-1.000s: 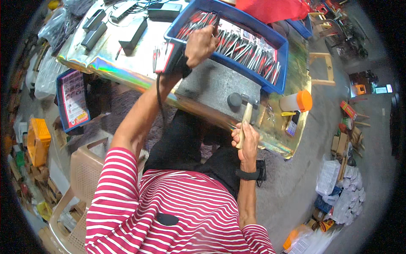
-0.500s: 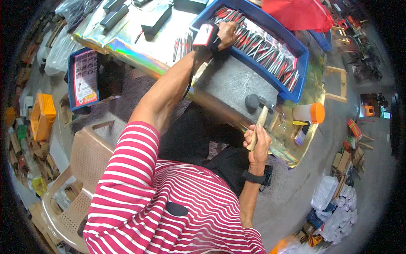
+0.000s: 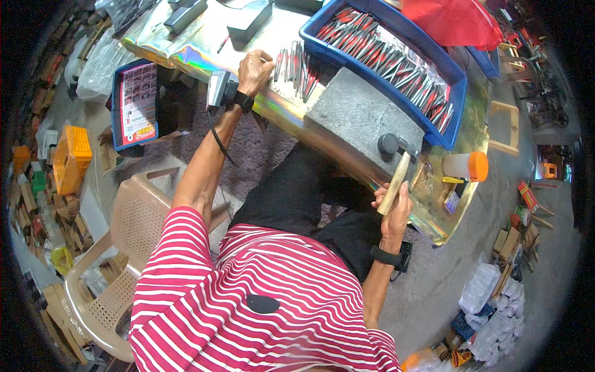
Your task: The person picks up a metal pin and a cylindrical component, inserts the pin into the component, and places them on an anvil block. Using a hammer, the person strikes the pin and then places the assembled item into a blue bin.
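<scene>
My right hand [image 3: 395, 208] is closed round the pale wooden handle of a hammer [image 3: 401, 170]. Its dark head [image 3: 390, 144] rests on a grey metal block [image 3: 356, 115] at the table's near edge. To the left, my left hand [image 3: 254, 73] is over the table edge with its fingers curled; whatever they hold, if anything, is hidden. Just right of that hand lies a small row of slim red, black and silver tools [image 3: 297, 73]. Many more such slim tools [image 3: 384, 62] fill a blue tray [image 3: 455, 115] behind the block.
Black boxes [image 3: 251, 23] stand on the shiny foil-covered table [image 3: 204, 53]. An orange-lidded jar [image 3: 462, 166] is at the right end, a red cloth [image 3: 455, 22] beyond the tray. A beige plastic chair [image 3: 139, 217] stands to my left, near a yellow crate [image 3: 72, 158].
My left hand has moved left and nearer, from the blue tray's near corner to beside the small row of tools. My right hand keeps the hammer on the block.
</scene>
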Motion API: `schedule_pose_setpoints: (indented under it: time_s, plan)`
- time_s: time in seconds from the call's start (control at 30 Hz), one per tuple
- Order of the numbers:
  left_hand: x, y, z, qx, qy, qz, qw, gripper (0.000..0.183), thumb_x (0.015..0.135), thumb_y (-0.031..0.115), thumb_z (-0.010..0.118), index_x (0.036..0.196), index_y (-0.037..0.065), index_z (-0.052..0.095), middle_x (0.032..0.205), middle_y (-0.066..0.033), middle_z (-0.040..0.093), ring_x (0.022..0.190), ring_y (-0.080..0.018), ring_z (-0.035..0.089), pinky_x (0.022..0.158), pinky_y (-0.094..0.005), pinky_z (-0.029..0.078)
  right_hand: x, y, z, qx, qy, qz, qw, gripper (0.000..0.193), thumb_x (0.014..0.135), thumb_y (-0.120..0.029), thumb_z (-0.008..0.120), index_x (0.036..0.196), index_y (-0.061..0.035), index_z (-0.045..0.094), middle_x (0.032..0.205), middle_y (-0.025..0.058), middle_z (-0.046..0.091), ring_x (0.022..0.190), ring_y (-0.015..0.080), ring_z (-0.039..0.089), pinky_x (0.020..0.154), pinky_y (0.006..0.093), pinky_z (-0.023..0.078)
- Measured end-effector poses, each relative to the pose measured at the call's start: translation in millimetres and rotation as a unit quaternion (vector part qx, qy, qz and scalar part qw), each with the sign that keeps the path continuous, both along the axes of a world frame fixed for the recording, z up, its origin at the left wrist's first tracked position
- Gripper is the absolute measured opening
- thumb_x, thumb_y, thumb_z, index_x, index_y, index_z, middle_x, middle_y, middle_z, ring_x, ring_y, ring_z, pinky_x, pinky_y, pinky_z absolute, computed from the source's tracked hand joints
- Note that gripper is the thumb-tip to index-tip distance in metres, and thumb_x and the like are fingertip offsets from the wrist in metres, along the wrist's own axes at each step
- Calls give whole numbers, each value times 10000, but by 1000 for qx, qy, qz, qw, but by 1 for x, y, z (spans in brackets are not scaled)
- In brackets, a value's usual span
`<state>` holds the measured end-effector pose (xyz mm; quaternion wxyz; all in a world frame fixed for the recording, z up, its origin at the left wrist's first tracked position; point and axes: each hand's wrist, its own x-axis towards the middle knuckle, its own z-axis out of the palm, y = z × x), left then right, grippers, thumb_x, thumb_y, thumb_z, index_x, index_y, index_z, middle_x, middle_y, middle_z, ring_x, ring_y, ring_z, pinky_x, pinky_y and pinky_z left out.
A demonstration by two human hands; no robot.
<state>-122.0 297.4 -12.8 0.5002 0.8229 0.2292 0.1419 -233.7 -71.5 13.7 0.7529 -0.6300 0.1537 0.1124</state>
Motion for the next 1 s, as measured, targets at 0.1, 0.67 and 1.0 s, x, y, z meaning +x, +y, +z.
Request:
schedule_pose_setpoints:
  time_s: [0.1, 0.67, 1.0]
  plan:
    - [-3, -1, -4, 99, -16, -21, 995, 276, 614, 186, 623, 798, -17, 588, 760, -155, 605, 717, -246, 593, 647, -341, 463, -1, 2, 0, -5, 0, -10, 1000, 449, 863, -408, 356, 843, 22, 484, 625, 109, 544, 477, 137, 519, 429, 244, 459]
    - [32, 18, -30, 406, 22, -129, 904, 181, 620, 146, 578, 656, 2, 474, 691, -151, 484, 649, -305, 488, 595, -405, 382, -14, -60, -5, -35, -28, -93, 995, 182, 818, -175, 473, 832, 3, 506, 653, 85, 550, 497, 89, 502, 435, 211, 454]
    - [22, 9, -5, 367, 48, -150, 917, 189, 615, 137, 485, 640, -45, 530, 663, -228, 557, 605, -361, 555, 558, -400, 429, 20, -107, -31, -248, -104, -179, 946, 132, 787, -102, 478, 830, 19, 506, 632, 73, 544, 478, 84, 491, 425, 201, 441]
